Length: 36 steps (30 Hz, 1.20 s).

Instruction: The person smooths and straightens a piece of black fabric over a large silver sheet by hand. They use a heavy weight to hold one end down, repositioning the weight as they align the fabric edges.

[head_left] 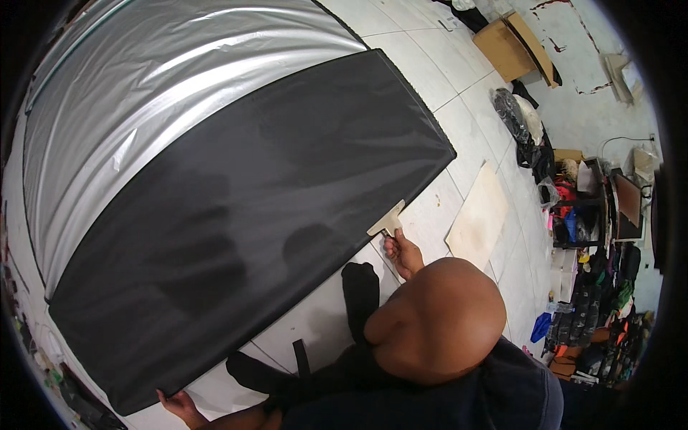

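Observation:
A wide black sheet (308, 158) lies on the floor, its surface mostly smooth with darker shadow patches. Along its near edge, my right hand (405, 256) is closed round the handle of a pale, wide-bladed scraper (388, 219). The blade rests against the sheet's border. At the lower left, my left hand (179, 407) holds the sheet's near edge, fingertips on the rim and the rest partly hidden. Beyond the black sheet spreads a wrinkled silver sheet (186, 72).
My feet in black socks (360, 292) are beside the near edge, and a black strip (301, 357) lies between them. A cream rectangular board (479, 215) lies on the white tiles. Rightward are a cardboard box (505, 50), plastic bags (510, 115) and cluttered shelves (584, 215).

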Each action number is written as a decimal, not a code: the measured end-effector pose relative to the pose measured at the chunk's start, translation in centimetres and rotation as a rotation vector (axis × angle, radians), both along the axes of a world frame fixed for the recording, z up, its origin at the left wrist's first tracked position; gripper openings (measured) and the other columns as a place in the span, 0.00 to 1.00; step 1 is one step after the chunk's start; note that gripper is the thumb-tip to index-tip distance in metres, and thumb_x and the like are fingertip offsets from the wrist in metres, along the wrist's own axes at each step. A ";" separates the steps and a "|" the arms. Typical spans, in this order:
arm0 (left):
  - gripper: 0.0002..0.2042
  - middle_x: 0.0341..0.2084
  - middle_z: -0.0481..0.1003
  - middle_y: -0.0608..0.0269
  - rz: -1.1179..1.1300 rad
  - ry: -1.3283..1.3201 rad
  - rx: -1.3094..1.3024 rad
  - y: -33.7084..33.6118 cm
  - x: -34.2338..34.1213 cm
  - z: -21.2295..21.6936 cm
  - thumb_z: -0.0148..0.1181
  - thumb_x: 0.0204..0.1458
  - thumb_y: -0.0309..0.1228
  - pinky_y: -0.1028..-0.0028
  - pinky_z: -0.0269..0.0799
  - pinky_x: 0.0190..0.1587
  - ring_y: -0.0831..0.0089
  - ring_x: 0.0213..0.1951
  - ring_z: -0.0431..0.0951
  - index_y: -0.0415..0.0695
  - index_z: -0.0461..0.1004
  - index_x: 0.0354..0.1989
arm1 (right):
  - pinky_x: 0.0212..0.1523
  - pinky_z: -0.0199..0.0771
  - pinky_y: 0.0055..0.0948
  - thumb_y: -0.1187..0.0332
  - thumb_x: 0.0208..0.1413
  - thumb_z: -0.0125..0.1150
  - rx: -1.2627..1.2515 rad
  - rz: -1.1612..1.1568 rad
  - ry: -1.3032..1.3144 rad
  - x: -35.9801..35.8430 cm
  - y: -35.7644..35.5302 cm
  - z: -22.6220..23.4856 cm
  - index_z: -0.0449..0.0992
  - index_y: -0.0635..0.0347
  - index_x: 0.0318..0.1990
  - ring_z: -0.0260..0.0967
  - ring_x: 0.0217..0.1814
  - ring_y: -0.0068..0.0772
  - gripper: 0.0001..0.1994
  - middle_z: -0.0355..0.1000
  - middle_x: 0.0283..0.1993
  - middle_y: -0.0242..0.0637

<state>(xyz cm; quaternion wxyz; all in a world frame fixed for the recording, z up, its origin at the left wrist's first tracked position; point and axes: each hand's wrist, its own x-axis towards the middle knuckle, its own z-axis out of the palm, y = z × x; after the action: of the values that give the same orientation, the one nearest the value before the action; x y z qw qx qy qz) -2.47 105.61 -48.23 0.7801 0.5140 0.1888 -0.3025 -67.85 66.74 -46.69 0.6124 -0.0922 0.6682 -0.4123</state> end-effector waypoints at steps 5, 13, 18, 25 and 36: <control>0.28 0.56 0.66 0.55 0.065 0.031 0.089 1.8 1.0 -1.9 0.58 0.52 0.43 0.61 0.60 0.59 0.60 0.55 0.67 0.39 0.62 0.58 | 0.39 0.74 0.29 0.42 0.50 0.59 0.184 0.244 0.118 -1.2 -1.9 0.5 0.71 0.61 0.45 0.72 0.40 0.31 0.29 0.73 0.39 0.35; 0.23 0.54 0.68 0.56 0.207 -0.009 -0.048 0.4 5.5 0.8 0.47 0.54 0.43 0.60 0.59 0.59 0.61 0.55 0.66 0.41 0.66 0.55 | 0.38 0.73 0.36 0.63 0.55 0.53 -0.141 -0.115 0.079 -4.1 -11.4 -0.4 0.67 0.67 0.46 0.71 0.37 0.38 0.17 0.71 0.37 0.43; 0.18 0.49 0.71 0.57 0.204 -0.102 0.138 2.0 6.7 2.4 0.48 0.53 0.37 0.62 0.63 0.56 0.61 0.49 0.71 0.41 0.69 0.50 | 0.40 0.72 0.36 0.68 0.51 0.54 -0.365 -0.119 0.185 -4.7 -13.0 -0.4 0.65 0.61 0.42 0.69 0.40 0.37 0.12 0.69 0.39 0.39; 0.18 0.43 0.73 0.51 0.087 -0.468 0.387 6.2 6.4 9.7 0.51 0.48 0.29 0.61 0.66 0.52 0.59 0.46 0.73 0.34 0.68 0.47 | 0.42 0.71 0.34 0.70 0.45 0.57 -0.525 -0.061 0.402 -6.0 -13.8 13.3 0.67 0.62 0.42 0.68 0.38 0.36 0.15 0.68 0.37 0.38; 0.40 0.50 0.66 0.48 -0.026 -0.625 0.526 -15.1 26.5 17.6 0.60 0.45 0.36 0.60 0.71 0.43 0.56 0.49 0.68 0.41 0.46 0.66 | 0.39 0.71 0.34 0.65 0.51 0.58 -0.763 0.095 0.755 5.6 -37.6 16.5 0.51 0.63 0.64 0.69 0.44 0.38 0.34 0.66 0.50 0.47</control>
<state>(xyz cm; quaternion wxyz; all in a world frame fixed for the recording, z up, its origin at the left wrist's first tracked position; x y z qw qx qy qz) 24.01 90.54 -30.60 0.6380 0.7655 0.0070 -0.0829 -62.27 29.18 -30.20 0.2706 -0.4802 0.6396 -0.5358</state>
